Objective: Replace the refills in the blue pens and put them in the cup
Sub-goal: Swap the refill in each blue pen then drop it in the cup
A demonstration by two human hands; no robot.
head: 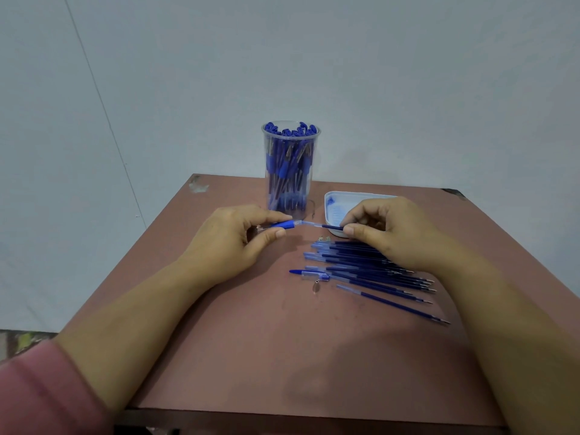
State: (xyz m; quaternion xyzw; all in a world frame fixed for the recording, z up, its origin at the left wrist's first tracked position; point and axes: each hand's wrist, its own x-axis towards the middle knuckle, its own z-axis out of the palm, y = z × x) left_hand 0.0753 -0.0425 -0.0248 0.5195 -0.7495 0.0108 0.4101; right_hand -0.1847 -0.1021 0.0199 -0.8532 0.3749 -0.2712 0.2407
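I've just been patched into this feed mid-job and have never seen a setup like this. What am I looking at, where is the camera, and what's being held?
There is no machine here: a person works with two bare hands. The single picture comes from a camera worn on that person's head, looking forward and down. The left hand grips a blue pen, and the right hand pinches a refill that sticks partly out of it; one picture cannot show whether it is going in or coming out. On the brown table stand a clear cup full of blue pens and a white tray. Nearer lie a pile of loose refills, a pen cap and a small metal tip.
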